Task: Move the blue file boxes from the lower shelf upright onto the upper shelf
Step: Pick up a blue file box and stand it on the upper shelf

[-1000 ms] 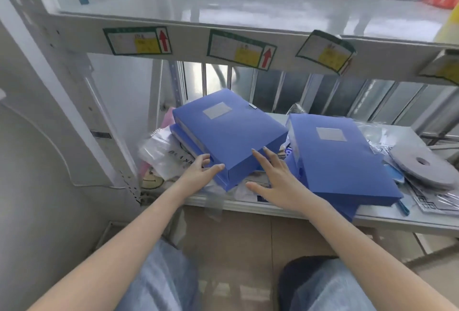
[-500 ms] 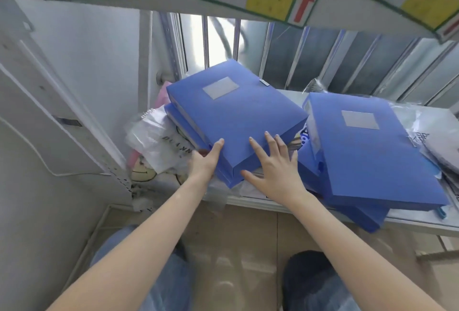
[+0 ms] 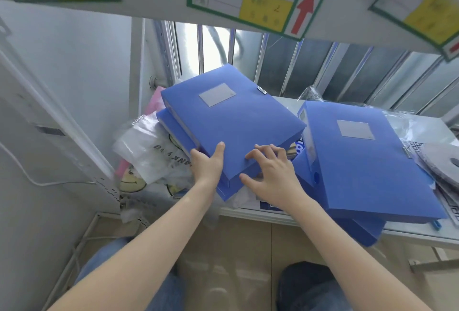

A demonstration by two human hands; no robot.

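Two stacks of blue file boxes lie flat on the lower shelf (image 3: 409,232). The top box of the left stack (image 3: 236,122) rests on a second box (image 3: 173,127). My left hand (image 3: 207,164) grips that top box at its near left corner, thumb on the lid. My right hand (image 3: 273,174) lies on its near edge, fingers bent on the lid and thumb at the front side. The right stack's top box (image 3: 367,161) covers another box (image 3: 360,232). Only the upper shelf's front edge (image 3: 161,0) shows, at the top.
Plastic bags (image 3: 149,152) and pink paper crowd the shelf's left end. Grey discs and papers (image 3: 442,166) lie at the right. Labels with red arrows (image 3: 258,0) hang on the upper shelf's edge. A window grille stands behind. My knees are below.
My head has come closer and lower, so the upper shelf's top is out of sight. Both hands have closed onto the left stack's top box.
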